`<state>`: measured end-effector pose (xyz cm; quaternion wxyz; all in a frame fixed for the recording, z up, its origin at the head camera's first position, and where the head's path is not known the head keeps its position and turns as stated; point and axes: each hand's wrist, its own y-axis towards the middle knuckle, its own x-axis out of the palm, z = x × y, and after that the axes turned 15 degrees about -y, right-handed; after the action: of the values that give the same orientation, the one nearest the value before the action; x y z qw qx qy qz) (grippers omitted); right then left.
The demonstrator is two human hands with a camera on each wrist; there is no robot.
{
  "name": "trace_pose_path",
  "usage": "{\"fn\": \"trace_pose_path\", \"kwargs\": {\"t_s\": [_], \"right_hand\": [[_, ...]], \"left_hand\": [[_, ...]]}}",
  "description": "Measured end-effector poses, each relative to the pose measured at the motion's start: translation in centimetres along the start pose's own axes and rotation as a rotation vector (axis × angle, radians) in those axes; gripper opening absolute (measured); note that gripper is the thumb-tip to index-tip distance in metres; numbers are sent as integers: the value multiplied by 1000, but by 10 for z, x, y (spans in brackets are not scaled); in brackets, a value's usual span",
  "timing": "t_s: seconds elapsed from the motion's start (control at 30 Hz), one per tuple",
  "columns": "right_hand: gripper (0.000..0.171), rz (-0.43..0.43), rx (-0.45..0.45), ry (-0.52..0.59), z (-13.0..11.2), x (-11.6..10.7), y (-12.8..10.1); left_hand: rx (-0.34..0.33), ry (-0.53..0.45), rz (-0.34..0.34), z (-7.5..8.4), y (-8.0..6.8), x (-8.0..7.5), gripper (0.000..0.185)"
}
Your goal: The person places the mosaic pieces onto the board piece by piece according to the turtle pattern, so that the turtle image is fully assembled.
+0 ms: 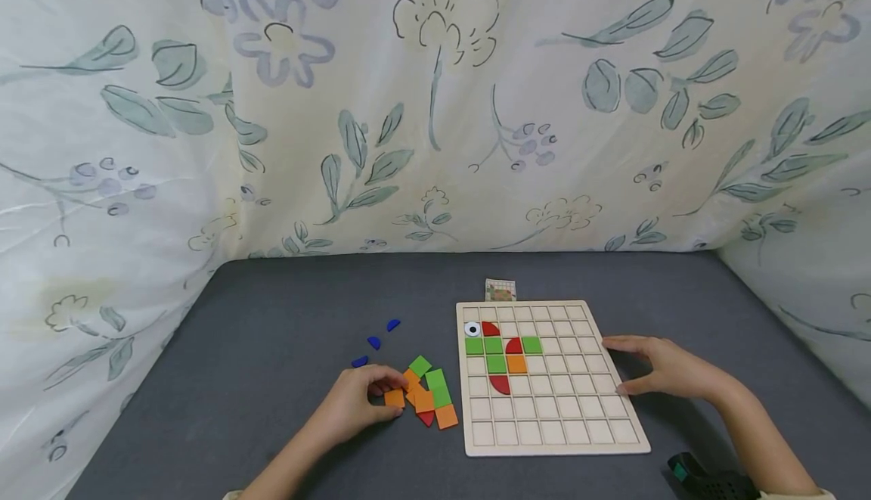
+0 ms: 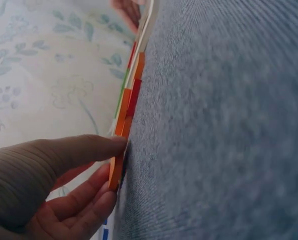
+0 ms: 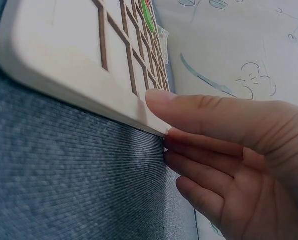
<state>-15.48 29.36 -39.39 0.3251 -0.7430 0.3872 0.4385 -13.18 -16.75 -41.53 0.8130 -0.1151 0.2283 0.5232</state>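
A: Start with the orange square tile (image 1: 394, 398). Where is it?

B: On the grey table top (image 1: 272, 349), at the left edge of the loose pile of tiles (image 1: 429, 390), just left of the wooden grid board (image 1: 544, 443). The left hand (image 1: 354, 405) is on it: thumb and fingers (image 2: 96, 192) curl in and pinch it at the fingertips.

A: Which way does it lie from the fingers?

B: Right at their tips, on the board side, so the board's open cells are to the right of that hand. The tile is square, so there is no long axis to speak of. It looks flat on the table from the head camera, though I can't tell whether one edge is lifted.

A: And the other hand?

B: The right hand (image 1: 663, 368) is far from the tile. It rests at the board's right edge, fingers straight and close together, thumb (image 3: 199, 107) laid on the rim.

A: What do the wrist views add?

B: The left wrist view shows the pile edge-on, orange, red and green in a thin row, and the pinch itself. The right wrist view shows the thumb pressing on the rim with the fingers below against the board's side. Only the head view shows the picture in the cells: an eye piece (image 1: 472, 329), red curved pieces, green squares and one orange. It also shows three blue pieces (image 1: 373, 343) lying apart, behind the pile, and a small card (image 1: 500, 290) behind the board.
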Motion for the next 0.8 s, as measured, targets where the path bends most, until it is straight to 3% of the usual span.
{"fn": "trace_pose_path", "kwargs": {"t_s": [0.47, 0.8], "right_hand": [[77, 0, -42, 1, 4, 1, -1], [78, 3, -20, 7, 3, 1, 0]], "left_hand": [[11, 5, 15, 7, 1, -4, 29], [75, 28, -48, 24, 22, 9, 27]]}}
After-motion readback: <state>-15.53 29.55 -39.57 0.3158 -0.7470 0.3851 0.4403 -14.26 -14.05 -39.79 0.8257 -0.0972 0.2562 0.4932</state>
